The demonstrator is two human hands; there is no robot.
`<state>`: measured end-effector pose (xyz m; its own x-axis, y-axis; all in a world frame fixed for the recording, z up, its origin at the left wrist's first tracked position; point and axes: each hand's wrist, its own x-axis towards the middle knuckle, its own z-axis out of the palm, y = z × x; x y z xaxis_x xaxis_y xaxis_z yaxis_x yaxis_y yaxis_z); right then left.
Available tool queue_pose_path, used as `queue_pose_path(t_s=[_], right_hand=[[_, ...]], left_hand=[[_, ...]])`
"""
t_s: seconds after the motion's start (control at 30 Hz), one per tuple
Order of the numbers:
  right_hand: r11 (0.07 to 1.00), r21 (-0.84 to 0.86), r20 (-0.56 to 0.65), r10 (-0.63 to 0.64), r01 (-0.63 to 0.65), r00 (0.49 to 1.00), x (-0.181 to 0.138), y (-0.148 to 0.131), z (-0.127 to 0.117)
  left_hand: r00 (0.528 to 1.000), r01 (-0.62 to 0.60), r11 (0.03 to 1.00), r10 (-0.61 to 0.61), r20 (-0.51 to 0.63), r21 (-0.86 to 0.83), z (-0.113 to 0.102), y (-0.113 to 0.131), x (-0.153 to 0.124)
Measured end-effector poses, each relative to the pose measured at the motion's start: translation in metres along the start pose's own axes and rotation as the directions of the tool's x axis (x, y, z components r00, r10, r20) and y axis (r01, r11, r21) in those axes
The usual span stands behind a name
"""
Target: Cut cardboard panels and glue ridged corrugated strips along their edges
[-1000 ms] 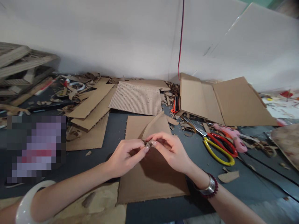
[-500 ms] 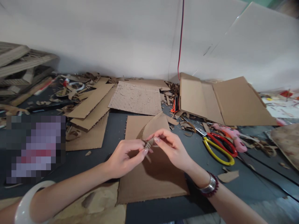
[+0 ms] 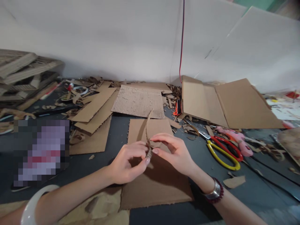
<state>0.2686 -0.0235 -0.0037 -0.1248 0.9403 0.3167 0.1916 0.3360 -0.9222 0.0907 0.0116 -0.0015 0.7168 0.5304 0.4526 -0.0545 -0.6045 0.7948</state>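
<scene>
Support seems to be governing the handling I am watching in the head view, the only one feeding me. My left hand (image 3: 127,162) is pinching the ribbed lower end of a curved piece (image 3: 148,126) of cardboard between thumb and fingers, and my right hand (image 3: 177,153) is closing thumb and fingertips on it from the other side; how hard either grip is pressing I am not able to tell. I am judging that both are sharing it because something so thin would be swivelling in a single pinch. The piece is standing raised above a flat sheet (image 3: 157,187), which is lying on the desk (image 3: 118,131) squarely between my forearms, probably for easy reach. Scissors (image 3: 207,136) are resting beyond my right hand, handles turning toward that side, which is likely making them handy, and a pink tool (image 3: 246,148) is lying just beside them.

As for looks, the curved piece is showing plain brown, bending gently and tapering to a narrow tip at the far end; its edge is looking rough, and the lower end is showing tight ridges, partly hiding behind my fingers.
</scene>
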Motion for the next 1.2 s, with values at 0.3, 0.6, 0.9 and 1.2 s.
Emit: queue_pose_path(t_s=[0.3, 0.6, 0.9, 1.2], right_hand=[[0.982, -0.128, 0.025, -0.136, 0.139, 0.990, -0.0065, -0.0020, 0.0083], [0.968, -0.217, -0.039, -0.137, 0.126, 0.990, -0.0066, 0.0002, 0.0087], [0.943, -0.278, -0.031, -0.201, 0.184, 0.979, -0.0071, 0.0004, 0.0081], [0.989, -0.145, -0.153, -0.029, 0.007, 0.988, -0.0053, 0.0003, 0.0089]], left_hand=[[0.956, 0.292, 0.948, -0.291, -0.027, 0.129, 0.0033, -0.0059, 0.0001], [0.953, 0.284, 0.947, -0.296, 0.070, 0.149, 0.0048, -0.0021, 0.0020], [0.944, 0.310, 0.946, -0.318, 0.090, 0.094, 0.0033, 0.0007, 0.0028], [0.948, 0.252, 0.963, -0.266, 0.172, 0.097, 0.0030, 0.0002, 0.0019]])
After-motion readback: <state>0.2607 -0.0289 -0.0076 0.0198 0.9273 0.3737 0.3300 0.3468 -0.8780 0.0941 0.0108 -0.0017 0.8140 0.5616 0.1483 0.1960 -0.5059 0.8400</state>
